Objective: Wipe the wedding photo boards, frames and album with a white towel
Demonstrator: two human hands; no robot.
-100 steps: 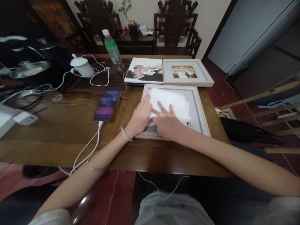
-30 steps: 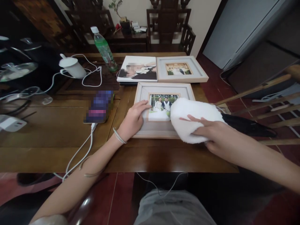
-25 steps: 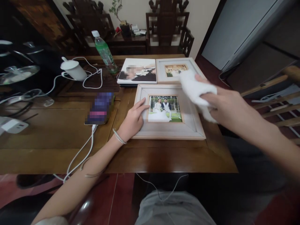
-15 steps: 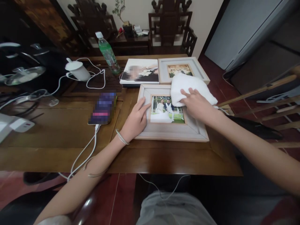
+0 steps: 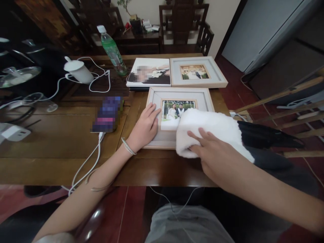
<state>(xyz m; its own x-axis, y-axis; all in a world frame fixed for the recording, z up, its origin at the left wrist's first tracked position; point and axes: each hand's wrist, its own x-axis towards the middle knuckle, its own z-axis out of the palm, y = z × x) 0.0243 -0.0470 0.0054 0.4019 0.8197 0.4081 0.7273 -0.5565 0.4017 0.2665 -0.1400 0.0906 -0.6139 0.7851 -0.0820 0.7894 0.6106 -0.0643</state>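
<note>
A picture frame (image 5: pixel 162 139) with a pale wooden border and a wide grey mat lies flat near the table's front edge, a photo of two people at its centre. My left hand (image 5: pixel 144 130) rests on its left side, fingers stretched out over the border and mat. In my right hand (image 5: pixel 215 153) is a folded white towel (image 5: pixel 210 123), gripped from above by thumb and fingers. The towel lies over the frame's lower right part and hides that corner and some of the photo.
Behind stand a second picture frame (image 5: pixel 217 72) and a stacked photo panel (image 5: pixel 138 64). To the left are a phone (image 5: pixel 107 113) on a white cable, a green-labelled bottle (image 5: pixel 112 50), a lidded white cup (image 5: pixel 79 71) and a clear glass (image 5: pixel 50 105). A wooden chair (image 5: pixel 283 98) is at the right.
My right hand has drawn the towel from the frame's upper right down toward its lower right and the front edge. My left hand stays on the frame's left side.
</note>
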